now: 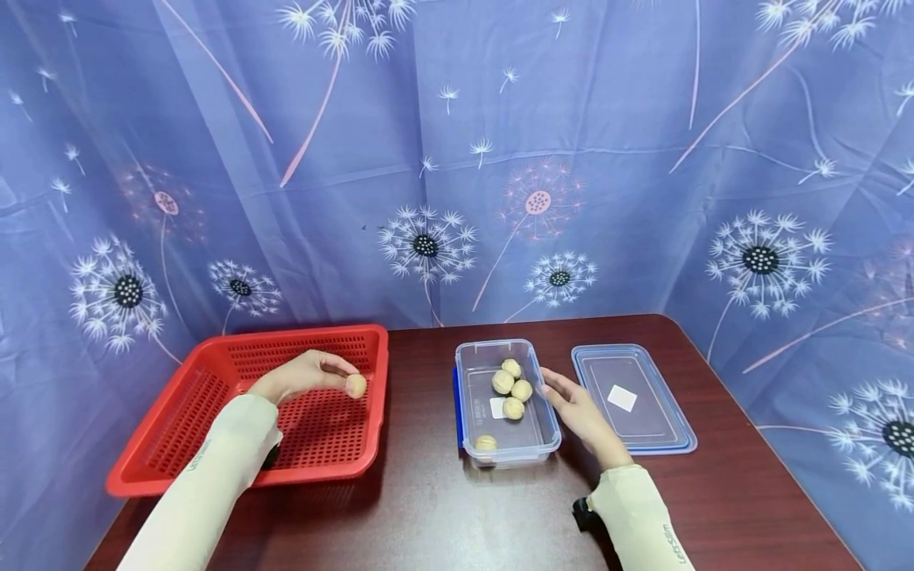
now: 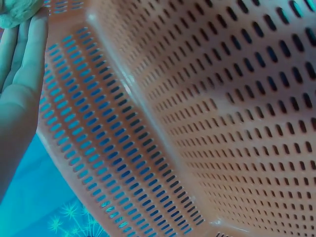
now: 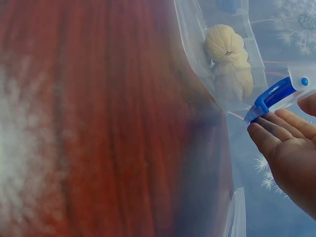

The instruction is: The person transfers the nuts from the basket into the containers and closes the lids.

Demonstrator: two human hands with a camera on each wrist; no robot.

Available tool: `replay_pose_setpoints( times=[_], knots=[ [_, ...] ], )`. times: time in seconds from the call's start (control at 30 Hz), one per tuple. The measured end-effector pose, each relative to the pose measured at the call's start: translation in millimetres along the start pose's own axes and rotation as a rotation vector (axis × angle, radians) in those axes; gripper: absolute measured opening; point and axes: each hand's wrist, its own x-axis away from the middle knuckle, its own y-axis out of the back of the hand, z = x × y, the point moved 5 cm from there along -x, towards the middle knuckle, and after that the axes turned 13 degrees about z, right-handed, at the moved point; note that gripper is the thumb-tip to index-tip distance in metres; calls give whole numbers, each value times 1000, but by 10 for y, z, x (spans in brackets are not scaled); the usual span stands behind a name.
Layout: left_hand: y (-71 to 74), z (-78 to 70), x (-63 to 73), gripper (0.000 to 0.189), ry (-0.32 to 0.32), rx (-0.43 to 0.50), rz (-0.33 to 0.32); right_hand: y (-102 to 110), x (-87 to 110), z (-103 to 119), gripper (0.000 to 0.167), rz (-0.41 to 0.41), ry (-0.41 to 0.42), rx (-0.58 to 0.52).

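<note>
My left hand (image 1: pixel 314 374) pinches a tan walnut (image 1: pixel 355 386) at its fingertips, held over the right part of a red perforated basket (image 1: pixel 171 428). In the left wrist view the walnut (image 2: pixel 17 11) shows at the tips of the fingers (image 2: pixel 24 54), with the basket's mesh wall (image 2: pixel 197 123) filling the frame. A clear plastic container (image 1: pixel 540 438) at the table's middle holds several walnuts (image 1: pixel 503 382). My right hand (image 1: pixel 571 404) rests with relaxed fingers against the container's right wall. The right wrist view shows those fingers (image 3: pixel 276 136) by the container's blue clasp (image 3: pixel 274 96) and walnuts (image 3: pixel 224 44) behind its wall.
The container's clear lid (image 1: pixel 631 396) with a blue rim lies flat to the right of my right hand. The dark red table (image 1: pixel 428 507) ends near a blue dandelion-print curtain (image 1: pixel 457 159) that hangs behind and on both sides.
</note>
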Motion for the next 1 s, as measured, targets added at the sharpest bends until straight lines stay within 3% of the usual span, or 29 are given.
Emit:
replay_pose_setpoints(
  times=[0.47,0.8,1.0],
  knots=[
    [25,-216,132,41,-112,119,-70,8,1,-6,46,7,-11,10],
    [79,-496,148,44,-90,142,-157,6,-5,14,45,-4,4,4],
    [58,-651,132,43,-118,156,-190,-2,1,14,47,8,-5,4]
  ],
)
